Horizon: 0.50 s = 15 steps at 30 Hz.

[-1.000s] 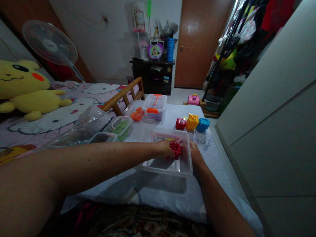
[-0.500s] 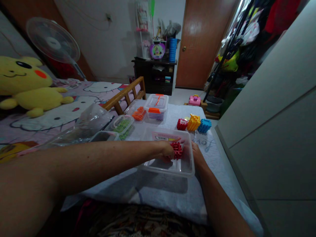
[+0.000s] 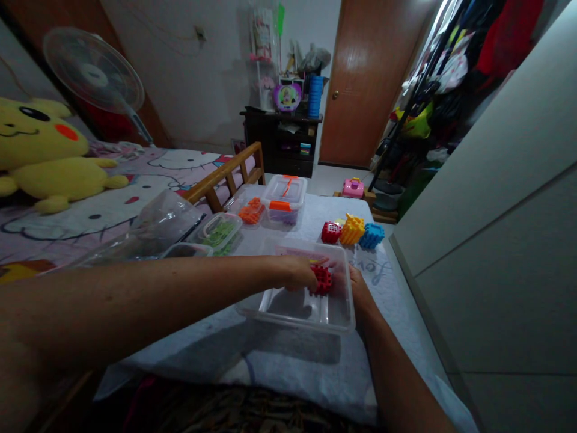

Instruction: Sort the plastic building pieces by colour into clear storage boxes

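Note:
A clear plastic box (image 3: 288,316) lies in front of me on a white cloth. My left hand (image 3: 297,273) reaches into it, and its fingers are closed round a cluster of red toy blocks (image 3: 321,279). My right hand (image 3: 357,287) sits behind the box's right wall and touches the same red blocks. Its fingers are mostly hidden by the blocks and the box wall. Beyond the box stand a red block cube (image 3: 330,232), a yellow one (image 3: 351,229) and a blue one (image 3: 371,235).
Further back are a lidded box with an orange latch (image 3: 285,200), an open tub of orange pieces (image 3: 250,210), a tub of green pieces (image 3: 219,231) and a clear bag (image 3: 162,222). A bed with a yellow plush toy (image 3: 49,162) is left. A grey cabinet (image 3: 496,228) stands right.
The view has shifted slightly. Both hands stay at the red blocks inside the clear box, which has turned a little on the cloth.

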Tool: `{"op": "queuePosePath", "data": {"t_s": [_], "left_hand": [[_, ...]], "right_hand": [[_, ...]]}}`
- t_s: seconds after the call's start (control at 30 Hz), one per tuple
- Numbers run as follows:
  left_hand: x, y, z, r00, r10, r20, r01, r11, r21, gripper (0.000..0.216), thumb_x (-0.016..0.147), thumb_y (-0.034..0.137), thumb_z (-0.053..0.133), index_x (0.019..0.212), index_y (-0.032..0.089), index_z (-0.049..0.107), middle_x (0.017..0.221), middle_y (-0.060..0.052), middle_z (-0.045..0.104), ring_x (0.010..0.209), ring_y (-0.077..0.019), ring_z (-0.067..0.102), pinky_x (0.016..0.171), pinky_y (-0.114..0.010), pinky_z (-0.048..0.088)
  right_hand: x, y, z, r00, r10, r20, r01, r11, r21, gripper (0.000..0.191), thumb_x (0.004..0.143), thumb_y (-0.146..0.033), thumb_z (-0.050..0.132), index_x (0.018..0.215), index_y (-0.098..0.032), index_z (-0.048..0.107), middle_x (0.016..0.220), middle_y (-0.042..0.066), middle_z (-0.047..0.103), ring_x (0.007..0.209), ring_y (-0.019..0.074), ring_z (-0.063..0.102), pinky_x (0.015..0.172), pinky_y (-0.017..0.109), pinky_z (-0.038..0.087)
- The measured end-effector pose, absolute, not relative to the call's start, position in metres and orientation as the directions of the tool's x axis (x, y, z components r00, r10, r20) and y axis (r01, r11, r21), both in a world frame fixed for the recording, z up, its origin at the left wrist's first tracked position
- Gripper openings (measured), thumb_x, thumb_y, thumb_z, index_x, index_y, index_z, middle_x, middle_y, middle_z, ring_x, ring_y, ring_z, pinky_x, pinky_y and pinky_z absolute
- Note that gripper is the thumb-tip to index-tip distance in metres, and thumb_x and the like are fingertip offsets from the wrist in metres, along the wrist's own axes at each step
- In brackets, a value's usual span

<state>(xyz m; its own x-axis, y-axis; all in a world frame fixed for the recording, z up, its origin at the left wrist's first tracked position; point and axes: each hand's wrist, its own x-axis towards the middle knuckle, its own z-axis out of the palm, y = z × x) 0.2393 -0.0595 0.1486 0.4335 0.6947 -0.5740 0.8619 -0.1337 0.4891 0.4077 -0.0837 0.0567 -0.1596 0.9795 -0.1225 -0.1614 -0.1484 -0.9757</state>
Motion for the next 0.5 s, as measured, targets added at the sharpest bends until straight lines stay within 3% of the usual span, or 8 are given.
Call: {"op": "queuePosePath", "data": {"t_s": [0.1,0.13,0.27,0.37,0.5], "left_hand": [[0.232,-0.051,0.185,0.51,0.678,-0.529,0.849,-0.299,0.435,0.017,0.072,0.023,0.062,0.086,0.016,0.07,0.071,-0.002,0.066,0.068,-0.0165,0.059,0.064,-0.026,0.044],[0.231,-0.047,0.197,0.567,0.683,-0.461,0.821,-0.425,0.381,0.017,0.076,0.024,0.059,0.086,0.015,0.07,0.076,-0.005,0.068,0.071,-0.017,0.06,0.065,-0.026,0.043],[0.237,-0.018,0.222,0.63,0.755,-0.181,0.774,-0.593,0.22,0.03,0.085,0.026,0.054,0.11,0.015,0.067,0.101,-0.008,0.072,0.087,-0.0186,0.064,0.073,-0.026,0.045],[0.25,0.018,0.207,0.615,0.762,-0.203,0.786,-0.575,0.225,0.044,0.083,0.028,0.059,0.124,0.013,0.06,0.12,-0.011,0.068,0.102,-0.0202,0.064,0.08,-0.025,0.047],[0.269,0.067,0.172,0.542,0.781,-0.31,0.84,-0.511,0.182,0.08,0.07,0.029,0.074,0.141,0.011,0.044,0.144,-0.017,0.051,0.122,-0.0258,0.057,0.095,-0.027,0.047]], "right_hand": [[0.408,-0.083,0.055,-0.165,0.977,-0.135,-0.172,-0.163,-0.972,0.033,0.072,-0.034,0.071,0.101,-0.018,0.072,0.082,0.003,0.075,0.066,0.0202,0.066,0.058,0.029,0.052],[0.409,-0.082,0.053,-0.147,0.981,-0.126,-0.161,-0.15,-0.976,0.033,0.073,-0.036,0.071,0.101,-0.018,0.072,0.082,0.003,0.075,0.067,0.0204,0.067,0.059,0.029,0.052],[0.416,-0.076,0.043,-0.048,0.996,-0.07,-0.094,-0.074,-0.993,0.033,0.074,-0.04,0.071,0.098,-0.018,0.073,0.078,0.003,0.074,0.069,0.021,0.066,0.062,0.03,0.053],[0.42,-0.073,0.037,-0.015,0.999,-0.05,-0.056,-0.05,-0.997,0.03,0.075,-0.037,0.069,0.098,-0.017,0.074,0.081,0.003,0.075,0.072,0.0212,0.066,0.064,0.03,0.052],[0.42,-0.072,0.036,-0.011,0.999,-0.044,-0.038,-0.044,-0.998,0.028,0.077,-0.034,0.066,0.098,-0.017,0.073,0.083,0.003,0.074,0.074,0.0205,0.066,0.066,0.029,0.052]]}}
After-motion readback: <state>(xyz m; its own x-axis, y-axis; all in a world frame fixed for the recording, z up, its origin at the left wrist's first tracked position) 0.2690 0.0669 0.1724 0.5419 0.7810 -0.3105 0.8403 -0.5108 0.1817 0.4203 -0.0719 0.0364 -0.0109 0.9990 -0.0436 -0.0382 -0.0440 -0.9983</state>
